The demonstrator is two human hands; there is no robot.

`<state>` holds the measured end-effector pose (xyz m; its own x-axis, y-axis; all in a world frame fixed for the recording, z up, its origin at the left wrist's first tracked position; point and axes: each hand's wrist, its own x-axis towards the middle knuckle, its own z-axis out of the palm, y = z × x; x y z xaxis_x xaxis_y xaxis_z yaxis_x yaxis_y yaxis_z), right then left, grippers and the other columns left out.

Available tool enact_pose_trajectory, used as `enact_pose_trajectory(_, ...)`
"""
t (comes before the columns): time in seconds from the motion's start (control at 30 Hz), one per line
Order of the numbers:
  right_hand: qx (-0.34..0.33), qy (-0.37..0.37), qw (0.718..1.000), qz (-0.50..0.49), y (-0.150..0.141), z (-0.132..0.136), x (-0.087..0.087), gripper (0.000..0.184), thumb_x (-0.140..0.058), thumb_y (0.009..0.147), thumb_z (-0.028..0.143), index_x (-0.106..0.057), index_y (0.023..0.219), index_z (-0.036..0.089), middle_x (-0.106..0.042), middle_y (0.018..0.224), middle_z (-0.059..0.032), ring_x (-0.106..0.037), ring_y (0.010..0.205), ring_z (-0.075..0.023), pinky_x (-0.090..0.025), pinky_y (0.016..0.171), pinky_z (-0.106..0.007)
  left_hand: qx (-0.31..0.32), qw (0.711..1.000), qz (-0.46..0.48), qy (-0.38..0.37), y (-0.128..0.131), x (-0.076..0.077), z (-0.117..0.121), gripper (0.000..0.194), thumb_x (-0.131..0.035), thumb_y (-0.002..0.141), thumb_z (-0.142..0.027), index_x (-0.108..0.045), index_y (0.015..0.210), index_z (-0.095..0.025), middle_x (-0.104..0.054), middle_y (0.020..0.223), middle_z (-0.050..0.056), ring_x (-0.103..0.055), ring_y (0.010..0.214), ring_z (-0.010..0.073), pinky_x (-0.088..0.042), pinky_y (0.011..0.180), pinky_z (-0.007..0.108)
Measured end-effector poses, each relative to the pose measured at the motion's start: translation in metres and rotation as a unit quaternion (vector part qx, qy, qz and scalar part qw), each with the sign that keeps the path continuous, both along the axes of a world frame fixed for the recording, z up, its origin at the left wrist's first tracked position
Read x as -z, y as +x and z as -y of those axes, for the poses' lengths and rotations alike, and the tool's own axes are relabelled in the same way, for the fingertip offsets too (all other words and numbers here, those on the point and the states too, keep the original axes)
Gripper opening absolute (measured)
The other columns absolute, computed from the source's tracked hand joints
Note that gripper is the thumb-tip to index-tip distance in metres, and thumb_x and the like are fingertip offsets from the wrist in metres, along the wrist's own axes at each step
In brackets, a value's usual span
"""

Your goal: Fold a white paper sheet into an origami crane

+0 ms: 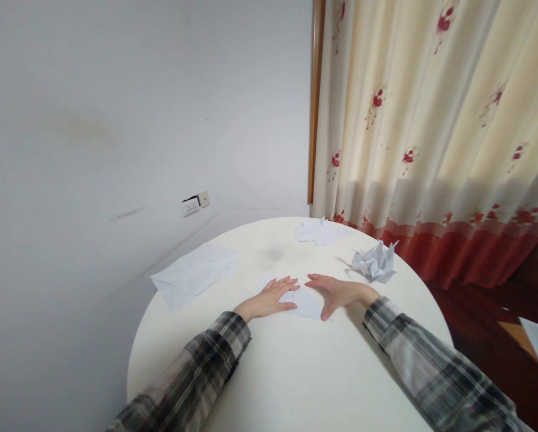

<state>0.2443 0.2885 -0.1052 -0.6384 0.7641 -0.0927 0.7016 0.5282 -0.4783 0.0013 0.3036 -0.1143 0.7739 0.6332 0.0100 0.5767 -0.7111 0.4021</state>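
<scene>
A folded sheet of white paper (305, 303) lies on the round white table (287, 372) between my hands. My left hand (271, 298) rests flat on its left part, fingers stretched out and palm down. At the paper's right edge is my right hand (334, 293), its thumb apart from the fingers and its thumb tip by the lower right corner. Neither hand grips anything. Part of the paper is hidden under the left hand.
Stacked white sheets (199, 273) lie at the table's left. Folded paper cranes (376, 262) stand in a cluster at the right edge. More paper (320, 232) lies at the far edge. Beyond are a wall with a socket (190, 207) and a flowered curtain (431, 120).
</scene>
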Motion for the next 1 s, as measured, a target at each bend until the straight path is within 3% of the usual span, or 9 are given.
enact_pose_trajectory(0.3,0.010,-0.009,1.000,-0.018,0.001,0.003,-0.001,0.097,-0.072,0.042,0.052,-0.034,0.127,0.022,-0.018,0.138,-0.0112,-0.015,0.125,-0.0286,-0.013,0.102,-0.042,-0.004,1.000,0.000,-0.007,0.001,-0.003,0.001,0.050,-0.047,0.077,-0.049,-0.036,0.122,-0.028,-0.026,0.136,0.002,-0.014,0.127,0.0187,-0.006,0.103,0.042)
enact_pose_trajectory(0.4,0.022,0.010,0.998,-0.057,0.000,0.003,0.004,0.081,-0.068,0.052,0.052,-0.042,0.122,0.022,-0.025,0.135,-0.0101,-0.020,0.124,-0.0276,-0.016,0.102,-0.042,-0.003,1.000,0.005,-0.002,0.000,-0.002,0.001,0.051,-0.046,0.077,-0.050,-0.036,0.122,-0.029,-0.026,0.136,0.002,-0.015,0.126,0.0189,-0.006,0.102,0.042)
enact_pose_trajectory(0.5,0.052,0.077,0.986,-0.137,-0.007,0.004,0.008,0.058,-0.061,0.065,0.048,-0.050,0.113,0.019,-0.041,0.126,-0.0095,-0.036,0.116,-0.0237,-0.026,0.099,-0.039,-0.014,1.000,0.004,0.012,0.001,0.002,0.002,0.052,-0.044,0.078,-0.052,-0.034,0.123,-0.029,-0.025,0.137,0.002,-0.015,0.126,0.0195,-0.007,0.102,0.043)
enact_pose_trajectory(0.63,0.055,0.143,0.963,-0.220,-0.027,0.012,0.006,0.037,-0.054,0.075,0.038,-0.053,0.106,0.018,-0.058,0.104,-0.0061,-0.052,0.096,-0.0180,-0.039,0.087,-0.033,-0.101,0.992,0.003,0.077,0.004,0.013,0.000,0.050,-0.035,0.081,-0.053,-0.032,0.124,-0.028,-0.025,0.136,0.003,-0.016,0.126,0.0210,-0.010,0.100,0.047)
enact_pose_trajectory(0.77,0.004,0.217,0.961,-0.170,-0.047,0.025,0.005,0.025,-0.049,0.078,0.027,-0.057,0.100,0.019,-0.060,0.097,-0.0055,-0.053,0.091,-0.0170,-0.041,0.083,-0.030,-0.174,0.976,-0.004,0.132,0.006,0.022,-0.002,0.043,-0.030,0.085,-0.047,-0.033,0.123,-0.026,-0.029,0.135,0.003,-0.018,0.125,0.0218,-0.014,0.099,0.048)
enact_pose_trajectory(1.0,-0.038,0.281,0.952,-0.114,-0.053,0.036,0.014,0.026,-0.043,0.080,0.019,-0.056,0.102,0.017,-0.057,0.104,-0.0081,-0.050,0.097,-0.0172,-0.040,0.087,-0.030,-0.166,0.975,-0.029,0.145,0.005,0.022,-0.004,0.040,-0.028,0.087,-0.038,-0.031,0.125,-0.027,-0.028,0.135,0.002,-0.018,0.125,0.0207,-0.016,0.099,0.047)
